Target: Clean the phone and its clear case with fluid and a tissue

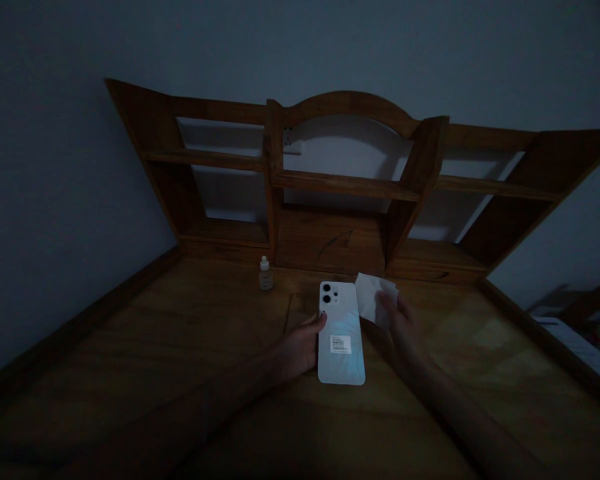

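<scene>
A white phone (341, 333) is lying face down on the wooden desk (180, 347), its cameras pointing toward the shelves (350, 183) at the back. The left hand (300, 347) is resting against the phone's left edge, fingertips touching it, steadying rather than gripping. The right hand (403, 327) is pinching a white cloth (373, 297) (crumpled, pale in the dim light) just beside the phone's upper right corner. A small bottle (265, 273) is standing upright near the shelves, well left of the phone.
</scene>
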Tool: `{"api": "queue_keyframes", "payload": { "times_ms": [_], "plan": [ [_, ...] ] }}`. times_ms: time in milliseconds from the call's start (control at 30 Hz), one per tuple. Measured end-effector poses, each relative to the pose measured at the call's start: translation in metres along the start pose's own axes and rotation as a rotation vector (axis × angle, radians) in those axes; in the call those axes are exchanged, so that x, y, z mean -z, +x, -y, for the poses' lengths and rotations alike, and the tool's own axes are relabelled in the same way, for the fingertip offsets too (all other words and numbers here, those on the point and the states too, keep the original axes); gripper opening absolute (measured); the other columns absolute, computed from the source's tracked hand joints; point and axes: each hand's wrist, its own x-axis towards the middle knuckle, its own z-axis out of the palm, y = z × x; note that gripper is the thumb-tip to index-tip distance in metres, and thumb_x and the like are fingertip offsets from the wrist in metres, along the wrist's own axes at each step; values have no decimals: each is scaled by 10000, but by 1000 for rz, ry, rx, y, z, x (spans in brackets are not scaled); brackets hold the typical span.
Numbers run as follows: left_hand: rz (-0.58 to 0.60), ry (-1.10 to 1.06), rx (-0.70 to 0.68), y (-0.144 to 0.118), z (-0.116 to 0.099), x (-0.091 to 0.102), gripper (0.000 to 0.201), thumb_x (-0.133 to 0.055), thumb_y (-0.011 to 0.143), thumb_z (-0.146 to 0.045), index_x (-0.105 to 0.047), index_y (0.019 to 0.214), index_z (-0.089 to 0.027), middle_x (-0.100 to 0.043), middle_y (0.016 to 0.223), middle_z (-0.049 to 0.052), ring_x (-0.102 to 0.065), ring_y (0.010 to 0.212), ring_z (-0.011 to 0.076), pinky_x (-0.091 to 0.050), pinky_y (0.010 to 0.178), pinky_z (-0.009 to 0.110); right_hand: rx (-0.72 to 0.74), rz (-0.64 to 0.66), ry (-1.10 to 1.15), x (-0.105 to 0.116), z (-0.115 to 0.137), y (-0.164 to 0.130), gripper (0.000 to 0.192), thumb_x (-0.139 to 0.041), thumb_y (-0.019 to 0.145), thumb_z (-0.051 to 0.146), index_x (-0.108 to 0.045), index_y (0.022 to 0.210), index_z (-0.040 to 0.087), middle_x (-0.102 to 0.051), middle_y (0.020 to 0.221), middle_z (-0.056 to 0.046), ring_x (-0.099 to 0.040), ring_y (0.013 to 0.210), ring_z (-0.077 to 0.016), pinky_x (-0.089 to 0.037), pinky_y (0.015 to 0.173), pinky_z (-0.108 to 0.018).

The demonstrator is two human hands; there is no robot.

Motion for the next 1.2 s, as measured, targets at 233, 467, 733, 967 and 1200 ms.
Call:
{"api": "queue_keyframes", "payload": {
  "times_ms": [233,467,733,967,1200],
  "plan": [
    [49,29,4,1,5,3,324,-624,892,-244,-584,1197,-144,-692,1126,141,-669,1037,267,-463,983,465,315,-8,-247,-3,7,-13,342,-578,897,478,-685,1157,283,-685,1223,-60,-624,1125,-296,-498,955,-458],
    [118,120,-4,6,10,14,576,-746,721,-40,-558,1250,-168,-667,1198,134,-645,1101,285,-464,993,462,570,406,-448,-2,15,-26,421,-430,987,325,-512,1399,362,-540,1441,-3,-499,1325,-265,-355,1136,-506],
    [198,184,-62,7,11,15,621,-777,638,-6,-578,1210,-143,-649,1212,148,-623,1116,297,-468,969,446,786,557,-701,1,17,-18,499,-377,989,227,-407,1477,325,-341,1579,9,-309,1458,-245,-272,1194,-532],
    [218,209,-58,9,13,17,688,-782,581,33,-565,1205,-157,-657,1174,125,-613,1124,298,-452,969,436,870,574,-803,3,17,-16,543,-362,979,179,-345,1510,292,-290,1599,-12,-265,1475,-245,-268,1200,-546],
    [240,217,-57,9,14,19,734,-758,553,71,-558,1215,-173,-669,1150,103,-612,1119,296,-461,928,406,1004,557,-906,3,16,-15,577,-385,961,151,-318,1524,259,-319,1585,-52,-294,1463,-256,-320,1181,-543]
  ]
}}
